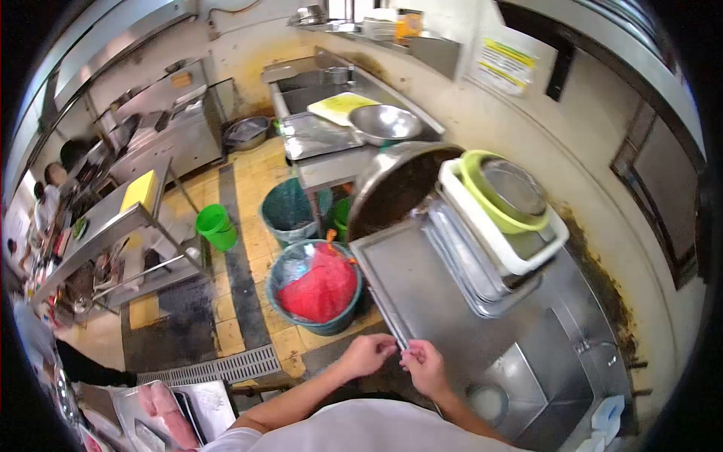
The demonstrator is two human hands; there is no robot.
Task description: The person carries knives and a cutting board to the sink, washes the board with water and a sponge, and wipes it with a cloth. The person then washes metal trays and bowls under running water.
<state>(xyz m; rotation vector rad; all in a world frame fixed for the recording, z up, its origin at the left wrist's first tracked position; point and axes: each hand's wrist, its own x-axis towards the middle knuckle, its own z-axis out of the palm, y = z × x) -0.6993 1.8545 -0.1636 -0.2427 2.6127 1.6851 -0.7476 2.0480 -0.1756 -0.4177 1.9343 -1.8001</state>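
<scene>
"Where are the two grips?"

"The left grip [369,354] and the right grip [424,366] are close together, by the near left edge of the steel worktop [410,275]."

"Are they wide?"

"No, both are narrow, with bent fingers. I can't tell if they hold something small."

"Where is the worktop from them?"

"It spreads from 12 to 3 o'clock. I can't tell if they touch its edge. The sink [520,380] is at 4."

"What else is around?"

"The trays [458,260] are at 1 o'clock, beside a white tub [553,245]. A green bowl [473,177] is on the tub. A big pan [376,181] tilts at 12. The red bag [320,290] is between 10 and 11, in a round bin [331,325]."

"And the pink meat [167,414]?"

"Near 8, on a tray [215,403]."
</scene>
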